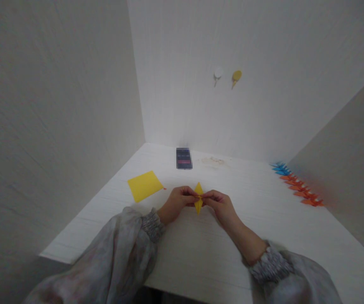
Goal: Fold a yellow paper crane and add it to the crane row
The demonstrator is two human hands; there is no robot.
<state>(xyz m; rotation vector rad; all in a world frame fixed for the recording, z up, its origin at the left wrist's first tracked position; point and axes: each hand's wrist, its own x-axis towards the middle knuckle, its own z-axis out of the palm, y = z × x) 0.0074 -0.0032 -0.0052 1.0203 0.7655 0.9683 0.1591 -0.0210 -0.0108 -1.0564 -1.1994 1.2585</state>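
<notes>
Between both hands, above the white table, is a small piece of folded yellow origami paper (pixel 198 208), a narrow diamond with pointed top and bottom. My left hand (pixel 179 202) pinches its left side with thumb and fingertips. From the right, my right hand (pixel 220 205) pinches the opposite side. The fingertips nearly meet at the middle and cover the paper's centre. A flat yellow sheet of paper (pixel 145 186) lies to the left of my left hand, with a tiny reddish scrap (pixel 165 188) at its right corner.
A dark, blurred-out rectangular object (pixel 183 158) lies near the back wall. Along the right wall runs a row of folded paper pieces, blue ones (pixel 281 168) behind several orange ones (pixel 300 190). A white hook (pixel 218 73) and a yellow hook (pixel 236 76) are on the back wall.
</notes>
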